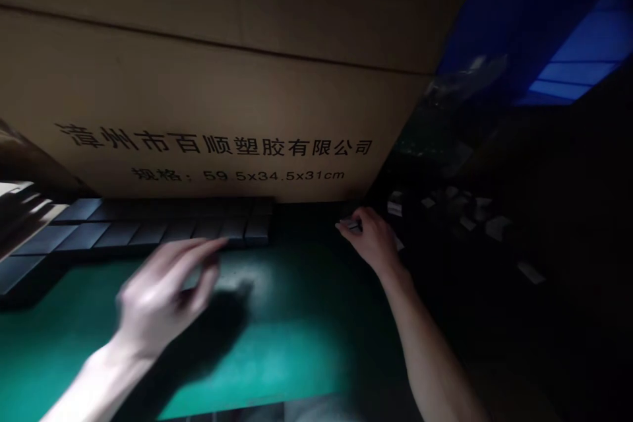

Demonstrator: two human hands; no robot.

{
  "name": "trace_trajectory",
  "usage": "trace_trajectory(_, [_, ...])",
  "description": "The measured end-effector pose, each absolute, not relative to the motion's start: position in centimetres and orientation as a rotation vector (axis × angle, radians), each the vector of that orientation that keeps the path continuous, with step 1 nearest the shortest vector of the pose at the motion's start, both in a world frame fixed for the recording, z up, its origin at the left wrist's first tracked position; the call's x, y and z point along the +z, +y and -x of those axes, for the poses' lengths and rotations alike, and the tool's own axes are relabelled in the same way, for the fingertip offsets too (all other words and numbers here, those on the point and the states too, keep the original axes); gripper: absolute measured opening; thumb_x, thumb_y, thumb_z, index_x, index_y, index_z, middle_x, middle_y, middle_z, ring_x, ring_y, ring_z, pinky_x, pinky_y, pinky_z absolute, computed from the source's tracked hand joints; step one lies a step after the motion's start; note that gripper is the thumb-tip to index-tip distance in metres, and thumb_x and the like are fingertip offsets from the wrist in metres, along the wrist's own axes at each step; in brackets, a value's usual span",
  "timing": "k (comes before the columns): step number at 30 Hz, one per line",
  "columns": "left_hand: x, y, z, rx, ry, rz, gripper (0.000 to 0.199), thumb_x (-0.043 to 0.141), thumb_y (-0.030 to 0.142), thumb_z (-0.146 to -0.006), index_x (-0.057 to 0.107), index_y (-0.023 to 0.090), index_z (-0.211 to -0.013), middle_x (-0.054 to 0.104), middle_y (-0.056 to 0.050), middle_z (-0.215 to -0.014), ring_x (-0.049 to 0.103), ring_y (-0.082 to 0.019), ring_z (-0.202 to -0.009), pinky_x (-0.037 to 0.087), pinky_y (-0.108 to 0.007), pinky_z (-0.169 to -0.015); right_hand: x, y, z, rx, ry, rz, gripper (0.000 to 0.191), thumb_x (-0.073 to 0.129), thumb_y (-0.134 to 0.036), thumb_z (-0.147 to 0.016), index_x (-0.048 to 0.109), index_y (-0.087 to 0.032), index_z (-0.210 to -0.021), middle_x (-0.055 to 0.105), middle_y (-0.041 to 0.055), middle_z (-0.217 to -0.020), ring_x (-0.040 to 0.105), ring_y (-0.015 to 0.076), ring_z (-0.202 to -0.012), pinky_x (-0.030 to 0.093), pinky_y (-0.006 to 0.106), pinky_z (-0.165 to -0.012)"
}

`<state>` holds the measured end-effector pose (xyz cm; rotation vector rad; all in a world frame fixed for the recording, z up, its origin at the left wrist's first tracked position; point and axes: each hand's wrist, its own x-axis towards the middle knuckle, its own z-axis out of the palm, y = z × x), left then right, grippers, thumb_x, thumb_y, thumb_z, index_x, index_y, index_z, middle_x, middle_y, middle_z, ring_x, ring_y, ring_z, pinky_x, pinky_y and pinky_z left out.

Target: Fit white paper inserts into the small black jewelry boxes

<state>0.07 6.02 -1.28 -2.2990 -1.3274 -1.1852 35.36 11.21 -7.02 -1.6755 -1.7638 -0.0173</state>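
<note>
My left hand (165, 293) hovers over the green mat (277, 349), its fingers apart and curved, with nothing between them. Its fingertips are just in front of rows of dark flat boxes (148, 232). At the right, my right hand (370, 237) pinches a small pale piece (352, 224) between thumb and index finger; what the piece is cannot be made out. Dim light hides the surface under that hand.
A large cardboard box (237, 99) with printed lettering stands behind the dark boxes. Several small pale pieces (497, 227) lie scattered in shadow at the right. Blue material (568, 72) is at the upper right.
</note>
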Motion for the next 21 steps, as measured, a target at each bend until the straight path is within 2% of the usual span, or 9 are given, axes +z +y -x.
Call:
trace_trajectory(3, [-2.4, 8.9, -7.8, -1.238, -1.129, 2.630, 0.026, 0.055, 0.016, -0.094, 0.066, 0.023, -0.117, 0.073, -0.006, -0.105, 0.072, -0.020, -0.094, 0.059, -0.031, -0.081, -7.6, 11.5, -34.5, 0.068, -1.689, 1.636, 0.018, 0.070, -0.035, -0.084, 0.057, -0.022, -0.085, 0.064, 0.0041, -0.090, 0.065, 0.0213, -0.083, 0.049, 0.031, -0.068])
trace_trajectory(4, [-2.8, 9.8, -9.9, -1.244, -1.232, 2.727, 0.028, 0.053, 0.020, -0.097, 0.064, 0.021, -0.122, 0.072, -0.009, -0.114, 0.071, -0.021, -0.102, 0.059, -0.034, -0.086, -7.7, 11.6, -34.1, 0.109, -1.645, 1.613, 0.017, 0.069, -0.033, -0.082, 0.057, -0.022, -0.085, 0.064, 0.0037, -0.090, 0.066, 0.0209, -0.083, 0.051, 0.032, -0.071])
trace_trajectory(5, [-3.3, 10.7, -11.6, -1.226, -1.326, 2.815, 0.038, 0.056, 0.026, -0.097, 0.058, 0.020, -0.134, 0.068, -0.013, -0.129, 0.067, -0.025, -0.115, 0.059, -0.038, -0.093, -7.7, 11.6, -33.7, 0.155, -1.598, 1.584, 0.016, 0.069, -0.031, -0.080, 0.057, -0.022, -0.086, 0.064, 0.0033, -0.090, 0.066, 0.0206, -0.082, 0.052, 0.033, -0.073])
trace_trajectory(7, [-4.4, 11.9, -13.7, -1.041, -1.359, 3.026, 0.079, 0.070, 0.043, -0.090, 0.035, 0.019, -0.156, 0.045, -0.021, -0.156, 0.049, -0.036, -0.140, 0.050, -0.052, -0.107, -7.7, 11.5, -32.8, 0.265, -1.514, 1.513, 0.017, 0.069, -0.031, -0.078, 0.057, -0.023, -0.087, 0.064, 0.0027, -0.089, 0.066, 0.0200, -0.081, 0.054, 0.034, -0.075])
trace_trajectory(9, [-5.4, 12.5, -14.2, -0.949, -1.384, 3.151, 0.102, 0.077, 0.047, -0.083, 0.019, 0.022, -0.163, 0.035, -0.022, -0.163, 0.039, -0.042, -0.146, 0.044, -0.059, -0.112, -7.5, 11.3, -31.7, 0.432, -1.434, 1.421, 0.020, 0.070, -0.033, -0.078, 0.056, -0.023, -0.087, 0.065, 0.0022, -0.088, 0.067, 0.0191, -0.079, 0.055, 0.032, -0.071])
trace_trajectory(11, [-6.1, 12.6, -13.7, -1.002, -1.474, 3.169, 0.101, 0.076, 0.041, -0.085, 0.014, 0.025, -0.164, 0.039, -0.021, -0.160, 0.041, -0.041, -0.145, 0.043, -0.059, -0.112, -7.3, 11.1, -30.7, 0.648, -1.333, 1.291, 0.024, 0.071, -0.038, -0.079, 0.055, -0.023, -0.087, 0.066, 0.0013, -0.086, 0.070, 0.0183, -0.078, 0.057, 0.031, -0.068])
trace_trajectory(14, [-6.2, 12.4, -12.3, -1.203, -1.621, 3.119, 0.093, 0.073, 0.034, -0.087, 0.019, 0.029, -0.163, 0.044, -0.018, -0.155, 0.045, -0.038, -0.142, 0.041, -0.058, -0.114, -7.0, 11.3, -30.5, 0.858, -1.188, 1.115, 0.029, 0.071, -0.046, -0.082, 0.054, -0.022, -0.088, 0.066, -0.0005, -0.083, 0.071, 0.0170, -0.077, 0.059, 0.028, -0.066])
trace_trajectory(17, [-5.7, 12.2, -11.3, -1.416, -1.701, 3.158, 0.094, 0.076, 0.036, -0.086, 0.020, 0.033, -0.162, 0.040, -0.014, -0.157, 0.045, -0.035, -0.143, 0.043, -0.054, -0.115, -7.0, 11.9, -32.2, 0.636, -1.183, 1.220, 0.030, 0.069, -0.049, -0.085, 0.058, -0.021, -0.090, 0.066, 0.0022, -0.089, 0.069, 0.0167, -0.079, 0.059, 0.029, -0.066])
trace_trajectory(21, [-5.4, 12.1, -10.7, -1.564, -1.743, 3.252, 0.093, 0.079, 0.036, -0.083, 0.026, 0.036, -0.159, 0.041, -0.012, -0.156, 0.043, -0.033, -0.144, 0.043, -0.050, -0.116, -7.5, 12.7, -35.3, 0.114, -1.407, 1.481, 0.034, 0.065, -0.047, -0.092, 0.067, -0.020, -0.111, 0.064, 0.0130, -0.116, 0.065, 0.0259, -0.105, 0.057, 0.043, -0.089])
